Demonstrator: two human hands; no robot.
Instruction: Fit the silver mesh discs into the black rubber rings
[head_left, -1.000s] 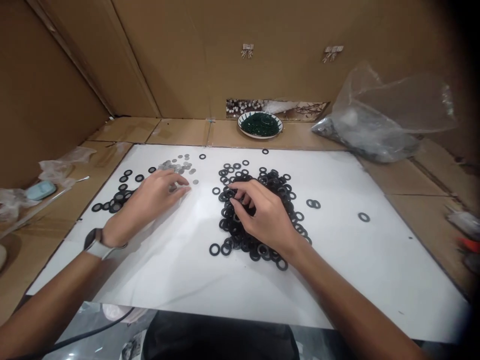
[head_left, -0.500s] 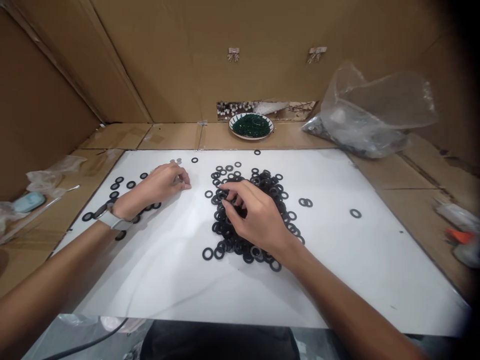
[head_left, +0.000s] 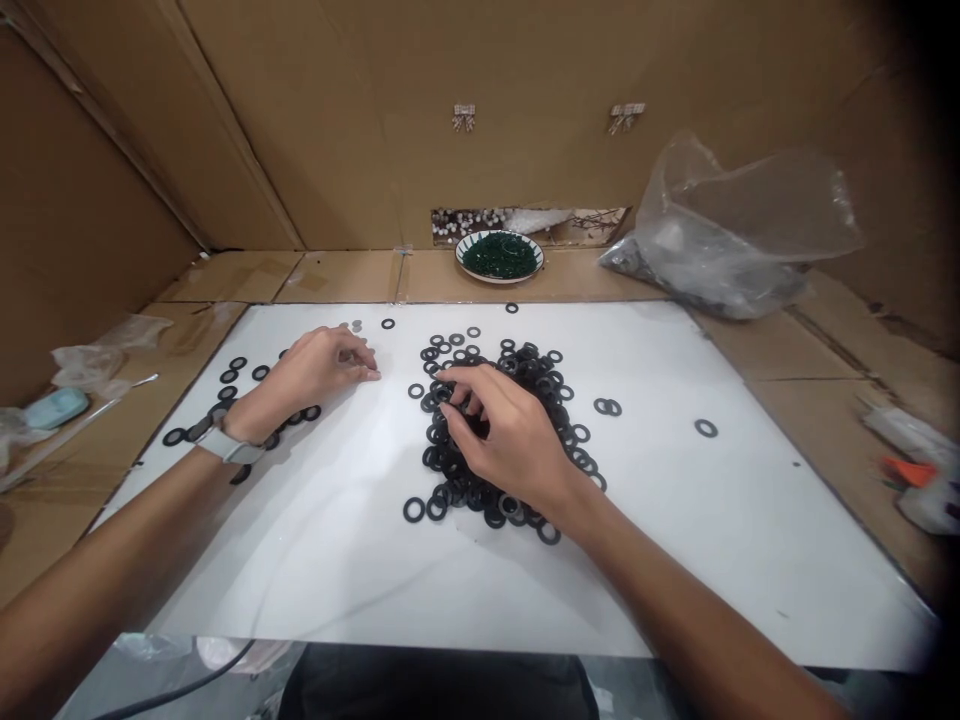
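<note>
Over a heap of black flat rings (head_left: 456, 462) arches my right hand (head_left: 506, 425); its thumb and forefinger are apart at the left side of the heap. No ring shows between those two fingertips, and the palm hides part of the heap. My left hand (head_left: 326, 362), with a watch on the wrist, rests low over the white board (head_left: 337, 560) to the left. Its fingers are loosely curled with a small gap to the thumb, and nothing shows in them. Several scattered black rings (head_left: 260, 373) lie around and partly under the left wrist.
A plate of dark green bits (head_left: 499, 256) stands behind the board. At the back right slumps a clear plastic bag (head_left: 720, 240). Single rings (head_left: 706, 428) lie on the right. Cardboard walls (head_left: 360, 130) surround the board; a light blue case (head_left: 56, 408) sits at far left.
Both hands keep nearly the same place and pose. The whole view has shifted slightly; the heap looks unchanged.
</note>
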